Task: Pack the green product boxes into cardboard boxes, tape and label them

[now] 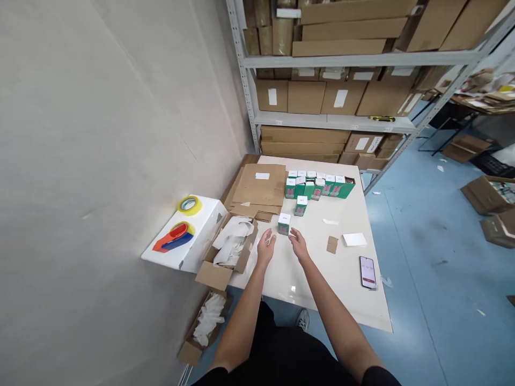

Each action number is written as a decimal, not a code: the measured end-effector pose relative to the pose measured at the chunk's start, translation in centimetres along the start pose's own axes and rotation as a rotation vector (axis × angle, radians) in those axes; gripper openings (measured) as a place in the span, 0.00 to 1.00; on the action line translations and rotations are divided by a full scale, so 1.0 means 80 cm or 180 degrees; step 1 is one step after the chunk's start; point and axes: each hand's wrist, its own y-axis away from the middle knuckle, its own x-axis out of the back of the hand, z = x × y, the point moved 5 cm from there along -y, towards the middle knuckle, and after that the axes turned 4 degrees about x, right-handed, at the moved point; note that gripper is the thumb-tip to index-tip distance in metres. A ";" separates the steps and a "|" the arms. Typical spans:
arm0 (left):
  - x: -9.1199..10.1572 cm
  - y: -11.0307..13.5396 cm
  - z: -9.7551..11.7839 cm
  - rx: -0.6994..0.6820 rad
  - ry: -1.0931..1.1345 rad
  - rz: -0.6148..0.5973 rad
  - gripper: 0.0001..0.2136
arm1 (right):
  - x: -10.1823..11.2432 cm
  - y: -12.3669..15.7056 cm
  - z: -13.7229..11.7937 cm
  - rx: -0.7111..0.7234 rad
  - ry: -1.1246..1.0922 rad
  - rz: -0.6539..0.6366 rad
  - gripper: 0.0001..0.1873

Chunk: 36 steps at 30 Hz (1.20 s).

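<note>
A small green box with a white top (284, 224) stands upright on the white table (306, 279). My left hand (266, 246) is just to its left and nearer to me, fingers stretched out and holding nothing. On the other side, my right hand (298, 244) is open too, its fingertips close to the box; whether they touch it I cannot tell. Behind stands another green box (300, 206). Farther back, several more green boxes (311, 187) stand in rows, and the one at the right end (347, 187) looks open at its top.
Flattened cardboard (257, 187) is stacked at the back left. An open carton (245, 257) with white paper sits at the left edge, beside a tape dispenser (173, 238) and a tape roll (189, 205). A phone (367, 272) lies right. Metal shelves (330, 120) rise behind.
</note>
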 end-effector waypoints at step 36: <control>0.565 0.087 0.030 -0.0537 0.0413 0.2112 0.18 | -0.602 0.107 -0.099 0.2746 0.3880 -0.2087 0.14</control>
